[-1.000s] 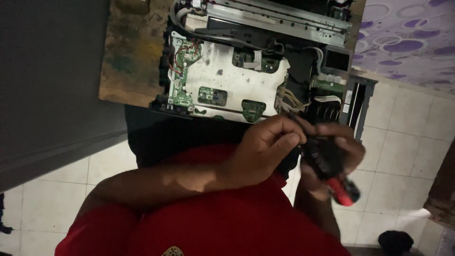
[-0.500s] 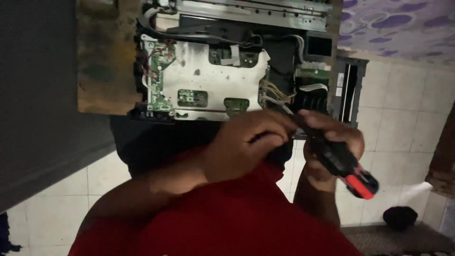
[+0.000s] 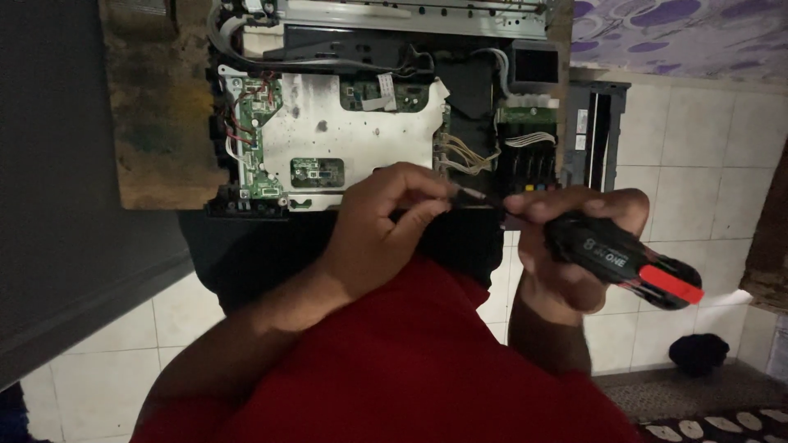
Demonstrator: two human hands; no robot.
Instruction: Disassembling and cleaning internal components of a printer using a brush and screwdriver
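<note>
Screwdriver (image 3: pixel 624 258), black-handled with a red end, lies gripped in the right hand (image 3: pixel 566 246), whose fingers (image 3: pixel 603 205) wrap shut around the handle. Beyond the fingers sits an opened printer (image 3: pixel 377 107) on a worn wooden counter (image 3: pixel 160 123). The left hand (image 3: pixel 377 226) pinches the screwdriver's thin metal tip (image 3: pixel 472 195) between pressed fingertips.

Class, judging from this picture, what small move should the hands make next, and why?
Probably seat the bit: the left hand pinches the thin metal tip of the black-and-red screwdriver gripped by the right hand, clear of the opened printer.
</note>
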